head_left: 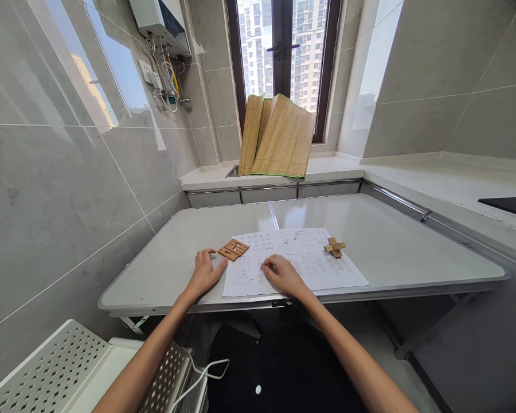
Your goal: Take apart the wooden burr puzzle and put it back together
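Note:
My left hand (pixel 206 272) rests on the white table at the left of the paper, thumb and fingers spread. Its thumb and fingertips lie beside a flat brown wooden puzzle (pixel 234 249) made of several slotted pieces laid side by side. The puzzle sits at the left edge of a printed sheet (pixel 327 275) covered with small line drawings. On the lower middle of that sheet lies my right hand (pixel 281 274), fingers curled in, with nothing visible in them. Near the sheet's right edge stands an interlocking wooden burr puzzle (pixel 335 247), apart from both hands.
The folding table (pixel 413 246) has a metal rim and a centre seam. Behind it, a folded bamboo mat (pixel 284 137) leans at the window on a white ledge (pixel 339 166). White perforated panels (pixel 47 367) and a white cable (pixel 204 373) are at lower left.

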A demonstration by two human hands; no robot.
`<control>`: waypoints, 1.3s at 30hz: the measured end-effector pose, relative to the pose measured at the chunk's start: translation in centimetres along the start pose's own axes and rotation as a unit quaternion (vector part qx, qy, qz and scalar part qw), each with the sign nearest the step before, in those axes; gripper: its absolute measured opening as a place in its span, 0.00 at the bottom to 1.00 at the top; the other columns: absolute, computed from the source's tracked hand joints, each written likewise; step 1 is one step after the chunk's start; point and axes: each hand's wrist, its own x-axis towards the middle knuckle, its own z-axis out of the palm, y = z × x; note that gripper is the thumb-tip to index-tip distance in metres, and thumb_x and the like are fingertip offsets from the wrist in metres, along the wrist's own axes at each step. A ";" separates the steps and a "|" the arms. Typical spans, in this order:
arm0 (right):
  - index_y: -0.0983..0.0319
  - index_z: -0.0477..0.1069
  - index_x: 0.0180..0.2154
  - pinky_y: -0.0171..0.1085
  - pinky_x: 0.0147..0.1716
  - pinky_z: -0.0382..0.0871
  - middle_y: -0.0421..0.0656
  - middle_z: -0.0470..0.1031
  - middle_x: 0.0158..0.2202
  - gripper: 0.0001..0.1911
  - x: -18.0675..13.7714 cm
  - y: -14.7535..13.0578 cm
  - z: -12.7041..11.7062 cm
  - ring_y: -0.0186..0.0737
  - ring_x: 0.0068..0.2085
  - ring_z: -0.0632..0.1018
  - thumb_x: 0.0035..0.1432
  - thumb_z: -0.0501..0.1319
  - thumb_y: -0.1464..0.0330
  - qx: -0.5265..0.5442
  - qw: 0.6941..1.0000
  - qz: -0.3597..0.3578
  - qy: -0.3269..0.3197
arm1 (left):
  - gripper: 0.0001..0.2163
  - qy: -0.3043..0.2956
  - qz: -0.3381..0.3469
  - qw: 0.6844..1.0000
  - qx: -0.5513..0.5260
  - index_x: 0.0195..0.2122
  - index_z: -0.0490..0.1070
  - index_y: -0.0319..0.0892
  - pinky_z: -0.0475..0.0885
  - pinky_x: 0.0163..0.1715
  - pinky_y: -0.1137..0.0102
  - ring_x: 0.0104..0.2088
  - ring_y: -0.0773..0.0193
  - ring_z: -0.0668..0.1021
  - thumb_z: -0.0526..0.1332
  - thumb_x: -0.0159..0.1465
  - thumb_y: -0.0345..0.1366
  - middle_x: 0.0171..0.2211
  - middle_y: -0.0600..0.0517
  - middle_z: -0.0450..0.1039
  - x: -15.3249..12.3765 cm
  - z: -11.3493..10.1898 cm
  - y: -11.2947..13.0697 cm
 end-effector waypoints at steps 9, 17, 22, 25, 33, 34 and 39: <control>0.60 0.76 0.37 0.40 0.42 0.67 0.44 0.78 0.38 0.08 0.1 0.2 0.3 0.43 0.41 0.76 0.65 0.58 0.69 -0.017 1.000 -0.004 0.006 | 0.14 -0.109 0.117 0.987 -0.018 0.51 0.67 0.44 0.65 0.61 0.51 0.58 0.49 0.69 0.54 0.70 0.45 0.54 0.45 0.72 -1.5 -2.4 0.9; 0.59 0.75 0.41 0.40 0.38 0.70 0.44 0.80 0.40 0.10 -0.4 0.6 -1.8 0.43 0.40 0.78 0.65 0.55 0.67 0.028 0.998 -0.003 0.050 | 0.14 -0.129 0.149 0.980 -0.006 0.51 0.69 0.46 0.64 0.63 0.49 0.61 0.48 0.71 0.47 0.73 0.42 0.57 0.43 0.73 -1.5 -2.6 1.2; 0.61 0.72 0.46 0.47 0.46 0.70 0.51 0.76 0.46 0.13 -2.5 4.5 -7.7 0.50 0.45 0.76 0.64 0.54 0.66 -0.111 0.955 0.062 0.269 | 0.14 -0.116 0.146 0.982 -0.013 0.50 0.69 0.46 0.68 0.61 0.51 0.59 0.49 0.74 0.48 0.71 0.40 0.57 0.45 0.74 -1.5 -2.5 1.2; 0.63 0.70 0.46 0.50 0.53 0.66 0.55 0.73 0.47 0.15 -3.4 7.0 -10.5 0.56 0.52 0.72 0.62 0.55 0.62 -0.207 0.907 0.122 0.346 | 0.13 -0.106 0.139 0.984 -0.017 0.49 0.70 0.46 0.69 0.60 0.52 0.57 0.49 0.76 0.49 0.71 0.41 0.55 0.44 0.76 -1.6 -2.5 1.4; 0.60 0.70 0.45 0.44 0.38 0.67 0.52 0.76 0.42 0.17 -3.6 8.9 -12.5 0.53 0.42 0.77 0.65 0.55 0.55 -0.238 0.894 0.275 0.260 | 0.14 -0.111 0.133 0.985 -0.025 0.51 0.70 0.46 0.70 0.59 0.52 0.56 0.48 0.76 0.51 0.70 0.43 0.55 0.44 0.75 -2.0 -2.9 1.6; 0.60 0.70 0.44 0.43 0.37 0.66 0.50 0.77 0.39 0.16 -3.6 8.7 -12.4 0.51 0.40 0.77 0.65 0.55 0.55 -0.223 0.899 0.277 0.255 | 0.14 -0.110 0.134 0.984 -0.024 0.51 0.70 0.46 0.70 0.59 0.52 0.56 0.48 0.76 0.51 0.71 0.43 0.55 0.44 0.75 -2.0 -3.0 1.6; 0.58 0.69 0.38 0.42 0.37 0.70 0.46 0.79 0.33 0.21 -3.2 5.5 -9.6 0.46 0.34 0.78 0.60 0.61 0.47 0.013 0.953 0.179 0.243 | 0.13 -0.076 0.140 0.987 -0.030 0.47 0.71 0.46 0.73 0.53 0.54 0.49 0.50 0.78 0.51 0.71 0.44 0.47 0.45 0.77 -2.3 -3.3 3.0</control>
